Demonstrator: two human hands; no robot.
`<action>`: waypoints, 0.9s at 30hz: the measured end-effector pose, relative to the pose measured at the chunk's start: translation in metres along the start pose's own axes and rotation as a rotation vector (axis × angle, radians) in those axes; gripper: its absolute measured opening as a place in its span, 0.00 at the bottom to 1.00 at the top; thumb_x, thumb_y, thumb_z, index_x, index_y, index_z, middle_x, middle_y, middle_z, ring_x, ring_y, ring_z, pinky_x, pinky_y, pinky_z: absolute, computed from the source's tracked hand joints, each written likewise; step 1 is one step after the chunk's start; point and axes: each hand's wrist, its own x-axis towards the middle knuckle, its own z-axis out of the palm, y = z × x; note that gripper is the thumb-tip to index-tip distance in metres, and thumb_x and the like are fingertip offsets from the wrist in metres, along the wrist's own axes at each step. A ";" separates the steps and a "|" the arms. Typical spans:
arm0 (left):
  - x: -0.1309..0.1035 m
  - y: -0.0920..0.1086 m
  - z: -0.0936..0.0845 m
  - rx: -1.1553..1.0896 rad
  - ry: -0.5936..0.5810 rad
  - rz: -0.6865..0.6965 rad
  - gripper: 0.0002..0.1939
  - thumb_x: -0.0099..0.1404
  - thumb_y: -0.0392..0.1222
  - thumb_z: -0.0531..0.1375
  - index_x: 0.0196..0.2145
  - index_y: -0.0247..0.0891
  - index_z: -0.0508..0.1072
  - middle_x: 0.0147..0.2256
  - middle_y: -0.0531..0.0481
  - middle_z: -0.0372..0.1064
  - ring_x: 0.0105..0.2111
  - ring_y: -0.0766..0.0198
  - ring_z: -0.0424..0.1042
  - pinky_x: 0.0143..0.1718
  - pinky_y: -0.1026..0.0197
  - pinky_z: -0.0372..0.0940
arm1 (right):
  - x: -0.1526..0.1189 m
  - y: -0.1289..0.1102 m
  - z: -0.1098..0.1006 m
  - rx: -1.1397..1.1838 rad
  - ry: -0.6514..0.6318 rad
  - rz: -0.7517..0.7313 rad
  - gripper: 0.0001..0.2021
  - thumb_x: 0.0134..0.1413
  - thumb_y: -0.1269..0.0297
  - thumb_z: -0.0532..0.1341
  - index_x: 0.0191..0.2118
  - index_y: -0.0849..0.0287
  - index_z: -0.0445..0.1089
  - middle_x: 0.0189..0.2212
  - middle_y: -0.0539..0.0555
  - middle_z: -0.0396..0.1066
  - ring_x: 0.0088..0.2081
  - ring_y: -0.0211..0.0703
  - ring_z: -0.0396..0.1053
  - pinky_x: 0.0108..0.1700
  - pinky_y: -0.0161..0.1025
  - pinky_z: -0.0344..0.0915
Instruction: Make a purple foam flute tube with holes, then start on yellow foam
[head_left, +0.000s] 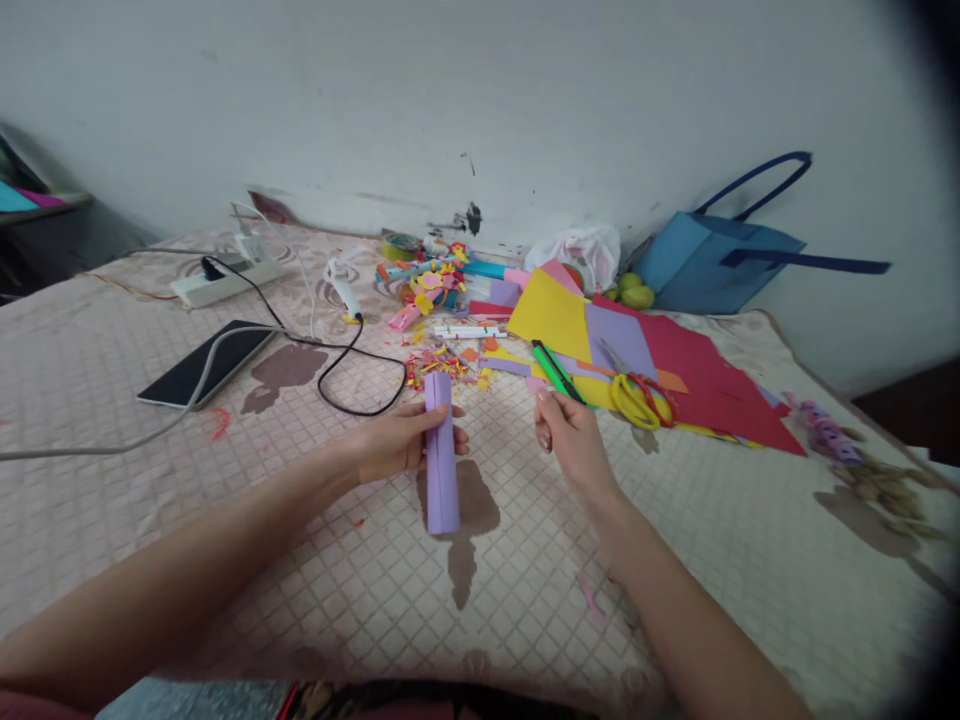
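Purple tube, gripped by the left hand over the cloth, is apparently being steadied and next calls for firm support; whether the curled right hand grips anything cannot be determined.

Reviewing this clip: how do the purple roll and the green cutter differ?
The purple roll is gripped in the left hand, while the green cutter lies by the coloured sheets. The purple roll is the thicker; the green cutter is slim. The purple roll is one colour; the green cutter has black parts. Both are long and narrow.
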 end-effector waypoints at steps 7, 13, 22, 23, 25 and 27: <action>0.000 0.006 -0.002 0.062 0.054 -0.078 0.17 0.64 0.47 0.60 0.46 0.36 0.64 0.35 0.46 0.71 0.38 0.55 0.74 0.43 0.48 0.66 | -0.001 -0.005 -0.036 -0.389 -0.680 -0.150 0.06 0.49 0.70 0.61 0.35 0.57 0.70 0.31 0.48 0.66 0.29 0.35 0.63 0.31 0.33 0.60; 0.000 0.005 -0.005 0.149 -0.010 -0.064 0.18 0.60 0.42 0.64 0.45 0.35 0.66 0.37 0.46 0.71 0.39 0.58 0.73 0.46 0.48 0.64 | -0.003 0.000 -0.028 -0.495 -0.783 -0.236 0.04 0.49 0.74 0.59 0.29 0.57 0.67 0.29 0.48 0.64 0.31 0.36 0.62 0.32 0.34 0.59; 0.000 0.003 -0.006 0.161 -0.022 -0.061 0.20 0.61 0.41 0.63 0.49 0.36 0.64 0.37 0.46 0.71 0.41 0.59 0.72 0.47 0.49 0.64 | -0.017 -0.004 -0.057 -0.348 -0.589 -0.020 0.04 0.53 0.71 0.56 0.35 0.57 0.66 0.28 0.48 0.67 0.29 0.37 0.66 0.30 0.35 0.62; 0.001 0.003 -0.006 0.161 -0.023 -0.061 0.19 0.61 0.41 0.63 0.49 0.36 0.64 0.37 0.46 0.71 0.40 0.59 0.72 0.47 0.49 0.64 | -0.021 -0.002 -0.059 -0.400 -0.577 -0.058 0.05 0.53 0.72 0.56 0.35 0.56 0.67 0.30 0.49 0.69 0.30 0.38 0.66 0.31 0.35 0.62; 0.001 0.003 -0.006 0.168 -0.029 -0.064 0.20 0.61 0.41 0.63 0.49 0.36 0.64 0.37 0.46 0.72 0.41 0.59 0.72 0.47 0.49 0.64 | -0.027 0.001 -0.058 -0.525 -0.553 -0.164 0.07 0.53 0.73 0.56 0.33 0.57 0.69 0.31 0.50 0.70 0.33 0.39 0.67 0.34 0.36 0.62; 0.000 0.003 -0.006 0.185 -0.039 -0.069 0.20 0.61 0.42 0.63 0.49 0.36 0.64 0.37 0.45 0.72 0.40 0.59 0.72 0.47 0.49 0.64 | -0.030 0.005 -0.054 -0.606 -0.519 -0.235 0.07 0.52 0.75 0.56 0.31 0.57 0.69 0.31 0.50 0.69 0.34 0.39 0.66 0.37 0.38 0.61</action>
